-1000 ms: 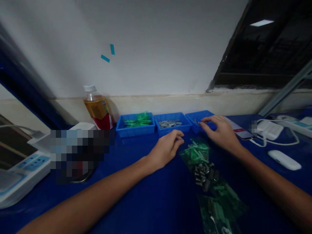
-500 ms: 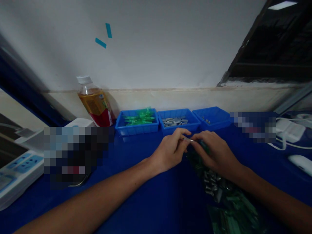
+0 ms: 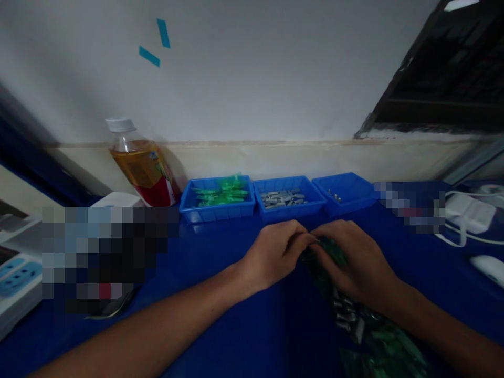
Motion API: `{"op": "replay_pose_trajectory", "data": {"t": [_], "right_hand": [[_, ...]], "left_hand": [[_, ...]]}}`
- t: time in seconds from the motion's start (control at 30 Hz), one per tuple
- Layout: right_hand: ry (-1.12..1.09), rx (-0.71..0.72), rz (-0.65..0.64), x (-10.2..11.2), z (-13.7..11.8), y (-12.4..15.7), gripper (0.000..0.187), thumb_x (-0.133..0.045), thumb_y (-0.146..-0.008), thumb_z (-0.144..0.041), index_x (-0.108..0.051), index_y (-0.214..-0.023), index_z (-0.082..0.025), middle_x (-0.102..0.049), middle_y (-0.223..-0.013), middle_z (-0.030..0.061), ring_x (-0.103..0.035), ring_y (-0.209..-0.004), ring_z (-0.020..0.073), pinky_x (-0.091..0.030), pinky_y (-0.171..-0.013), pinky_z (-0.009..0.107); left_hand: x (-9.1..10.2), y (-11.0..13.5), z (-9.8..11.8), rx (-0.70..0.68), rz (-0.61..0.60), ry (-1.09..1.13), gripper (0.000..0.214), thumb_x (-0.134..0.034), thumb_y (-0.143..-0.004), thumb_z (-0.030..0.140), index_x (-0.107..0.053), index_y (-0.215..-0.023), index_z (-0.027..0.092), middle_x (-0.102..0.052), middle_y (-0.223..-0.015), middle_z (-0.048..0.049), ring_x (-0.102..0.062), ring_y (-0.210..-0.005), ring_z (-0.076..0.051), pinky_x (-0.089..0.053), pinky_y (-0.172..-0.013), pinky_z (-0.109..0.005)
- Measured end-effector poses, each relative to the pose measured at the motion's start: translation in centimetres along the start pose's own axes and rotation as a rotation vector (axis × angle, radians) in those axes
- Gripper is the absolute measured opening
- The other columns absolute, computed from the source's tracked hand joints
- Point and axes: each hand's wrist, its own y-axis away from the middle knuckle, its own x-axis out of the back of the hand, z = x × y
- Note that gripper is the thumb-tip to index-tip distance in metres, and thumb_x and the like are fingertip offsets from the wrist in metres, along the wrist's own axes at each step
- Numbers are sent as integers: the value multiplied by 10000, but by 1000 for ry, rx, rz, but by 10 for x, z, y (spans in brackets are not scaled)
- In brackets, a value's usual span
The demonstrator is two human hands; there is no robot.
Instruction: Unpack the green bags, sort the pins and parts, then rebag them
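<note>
My left hand (image 3: 275, 254) and my right hand (image 3: 356, 262) meet fingertip to fingertip over the blue table, just in front of the middle tray. Both are pinched closed on a small part between them; it is too small and dark to name. Under my right hand lies a pile of clear bags (image 3: 366, 336) with green pieces and small metal parts. Three blue trays stand in a row behind: one with green parts (image 3: 216, 197), one with grey metal pieces (image 3: 285, 199), one nearly bare with tiny metal bits (image 3: 344, 191).
A bottle of amber drink (image 3: 139, 163) stands at the wall left of the trays. A white power strip (image 3: 16, 278) lies at far left. White chargers and cables (image 3: 468, 215) and a white oblong device (image 3: 488, 268) lie at right.
My right hand came back from the right tray and met my left hand; both then moved a little toward me. The view shifted right and down.
</note>
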Motion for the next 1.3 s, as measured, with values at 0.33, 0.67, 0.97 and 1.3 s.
{"op": "replay_pose_trajectory", "data": {"t": [0.33,0.67,0.97,1.3], "right_hand": [[-108,-86,-11,3,0,-3,129,-417,-906,-177,-538,-869,-198,-599,-730,28,-548,-659,156,-412,-596,301],[-69,-90,-4,3,-1,3,171,-533,-853,-248,-499,-1019,-218,-622,-850,53,-590,-747,191,-449,-637,321],[-137,-66,-6,7,-2,-1,124,-445,-875,-160,-537,-945,-206,-624,-788,39,-583,-712,176,-445,-613,314],[-84,-96,-3,5,-1,4,173,-527,-860,-266,-496,-1022,-215,-619,-854,53,-586,-741,185,-454,-618,312]], "left_hand": [[-2,6,-1,-110,45,94,210,-492,-869,175,-512,-1078,166,-613,-888,-30,-576,-768,-114,-464,-696,-216],[2,2,3,-40,36,59,137,-480,-901,257,-573,-903,157,-619,-762,-11,-562,-655,-101,-427,-590,-204],[0,7,2,-134,59,117,256,-497,-873,191,-499,-1128,171,-616,-880,-28,-583,-780,-119,-472,-698,-227],[1,5,1,-91,62,-35,148,-467,-914,267,-568,-934,161,-624,-834,-27,-572,-750,-119,-443,-680,-224]]}}
